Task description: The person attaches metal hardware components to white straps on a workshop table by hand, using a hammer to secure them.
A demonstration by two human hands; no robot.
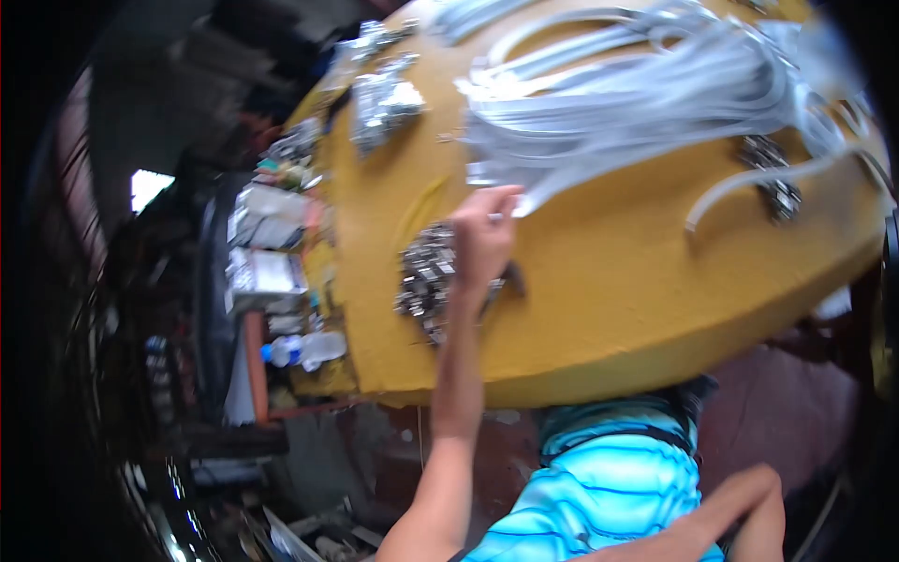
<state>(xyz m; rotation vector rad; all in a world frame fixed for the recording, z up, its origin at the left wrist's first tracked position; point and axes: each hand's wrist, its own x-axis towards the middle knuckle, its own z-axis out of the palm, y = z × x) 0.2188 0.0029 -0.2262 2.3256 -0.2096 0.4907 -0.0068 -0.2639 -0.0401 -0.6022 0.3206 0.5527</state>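
My left hand [487,225] reaches over the yellow table, its fingers closed at the near end of a translucent plastic strip [548,190]. Blur hides exactly how the fingers grip it. That strip runs into a large looped bundle of similar strips [618,103]. Beneath my left wrist lies a pile of small shiny metal pieces [426,281], partly covered by the forearm. A dark object [514,278] shows just right of the wrist. My right arm is bent at the lower right, and its hand is outside the picture.
The yellow table [599,290] has a rounded near edge. Clear bags of metal parts [386,105] rest at its far left. More metal pieces [773,178] lie at right, beside a curved loose strip [749,178]. White packages [267,272] and a plastic bottle [304,350] stand left.
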